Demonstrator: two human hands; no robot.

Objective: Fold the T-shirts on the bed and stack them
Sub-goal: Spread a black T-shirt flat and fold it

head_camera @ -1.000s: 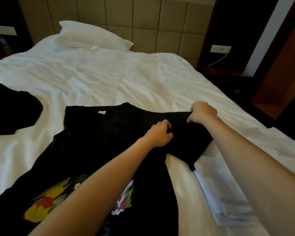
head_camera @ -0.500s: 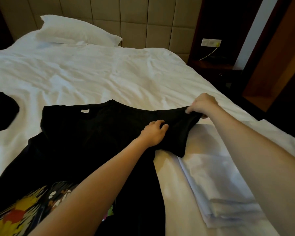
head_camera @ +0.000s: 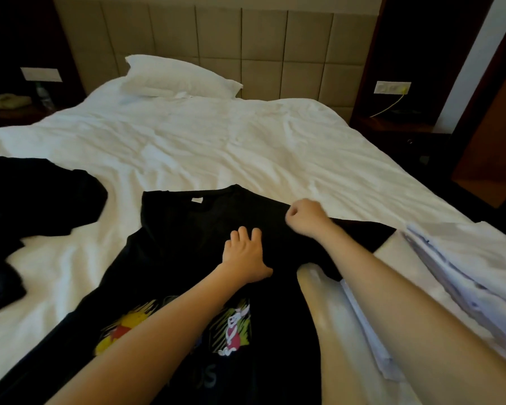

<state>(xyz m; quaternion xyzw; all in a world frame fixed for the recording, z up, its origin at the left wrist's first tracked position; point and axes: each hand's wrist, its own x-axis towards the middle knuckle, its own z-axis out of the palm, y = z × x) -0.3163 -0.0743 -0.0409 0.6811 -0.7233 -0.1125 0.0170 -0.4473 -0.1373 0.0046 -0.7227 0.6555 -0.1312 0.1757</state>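
Left hand [head_camera: 244,254] presses black T-shirt [head_camera: 184,247] flat; right hand [head_camera: 304,217] grips it.

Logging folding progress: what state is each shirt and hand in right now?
printed black T-shirt: spread flat, unfolded, one sleeve out.
dark garment: crumpled, unfolded, lying apart.
left hand: open, pressing shirt's chest.
right hand: curled, gripping shirt's shoulder edge.

Black T-shirt [head_camera: 173,252] — flat on bed [head_camera: 246,147]
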